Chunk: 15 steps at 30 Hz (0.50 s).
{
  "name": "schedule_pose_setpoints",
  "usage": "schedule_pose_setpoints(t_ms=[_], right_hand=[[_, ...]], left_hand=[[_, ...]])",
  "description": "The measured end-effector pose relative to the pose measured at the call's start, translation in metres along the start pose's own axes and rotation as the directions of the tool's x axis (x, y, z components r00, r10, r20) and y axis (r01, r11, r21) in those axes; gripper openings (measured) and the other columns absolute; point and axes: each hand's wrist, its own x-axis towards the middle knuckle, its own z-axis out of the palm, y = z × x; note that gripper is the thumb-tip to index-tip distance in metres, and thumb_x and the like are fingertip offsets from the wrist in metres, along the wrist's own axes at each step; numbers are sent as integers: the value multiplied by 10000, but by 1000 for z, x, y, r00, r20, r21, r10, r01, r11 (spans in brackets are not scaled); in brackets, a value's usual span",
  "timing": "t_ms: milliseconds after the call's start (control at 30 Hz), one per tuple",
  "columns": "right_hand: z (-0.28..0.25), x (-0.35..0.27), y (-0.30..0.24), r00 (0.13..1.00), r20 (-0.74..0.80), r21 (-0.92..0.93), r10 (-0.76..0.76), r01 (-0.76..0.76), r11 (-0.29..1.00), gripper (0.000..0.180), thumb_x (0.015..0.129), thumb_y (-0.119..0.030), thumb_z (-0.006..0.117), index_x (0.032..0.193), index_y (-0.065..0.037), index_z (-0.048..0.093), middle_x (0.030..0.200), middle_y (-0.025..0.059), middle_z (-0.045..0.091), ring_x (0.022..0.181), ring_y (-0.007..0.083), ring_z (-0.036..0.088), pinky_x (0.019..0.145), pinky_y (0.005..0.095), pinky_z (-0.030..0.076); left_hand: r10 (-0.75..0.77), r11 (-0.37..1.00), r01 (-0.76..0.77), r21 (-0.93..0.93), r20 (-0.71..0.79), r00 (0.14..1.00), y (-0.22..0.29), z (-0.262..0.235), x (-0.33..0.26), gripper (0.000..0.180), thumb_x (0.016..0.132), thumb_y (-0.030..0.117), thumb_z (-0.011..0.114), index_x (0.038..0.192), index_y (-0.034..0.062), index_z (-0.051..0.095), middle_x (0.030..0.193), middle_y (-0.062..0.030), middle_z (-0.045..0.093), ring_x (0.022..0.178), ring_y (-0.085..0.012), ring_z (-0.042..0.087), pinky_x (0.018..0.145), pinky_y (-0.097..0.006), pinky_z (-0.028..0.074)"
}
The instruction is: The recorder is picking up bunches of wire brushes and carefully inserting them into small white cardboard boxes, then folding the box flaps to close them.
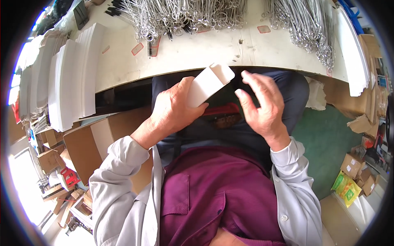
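1. Workshop setting: a white table [193, 53] with an arched front edge lies beyond the seated person's lap.
2. Stacks of flat white card [69, 82], standing on edge at the table's left, probably within easy reach.
3. Brown cardboard box [88, 147], below the stacks, beside the left sleeve.
4. Left hand [174, 108], closed around a small white carton [209, 84]: a slim, plain sleeve, upper end open with flaps raised, tilted up to the right over the lap.
5. Right hand [262, 102], fingers spread wide, empty, just beside the carton's open end.
6. Heaps of metal forceps [305, 28], along the table's far edge.
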Motion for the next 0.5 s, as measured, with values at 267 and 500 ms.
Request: schedule_pose_setpoints(t_ms=[267, 500], right_hand=[[28, -13, -17, 994, 49, 226, 93, -102, 969, 378, 879, -37, 783, 1232, 32, 666, 969, 153, 728, 831, 291, 730, 734, 382, 592], [33, -12, -18, 992, 25, 248, 120, -122, 961, 298, 904, -41, 764, 1174, 52, 681, 926, 171, 730, 809, 294, 739, 722, 355, 590]], left_hand=[[8, 1000, -10, -21, -58, 998, -2, 12, -8, 622, 745, 233, 887, 1240, 17, 579, 1024, -194, 710, 922, -386, 729, 790, -435, 602], [-7, 998, 3, -69, -59, 998, 3, 17, -14, 629, 737, 215, 892, 1246, 15, 581, 1019, -197, 712, 923, -385, 732, 789, -431, 605]])
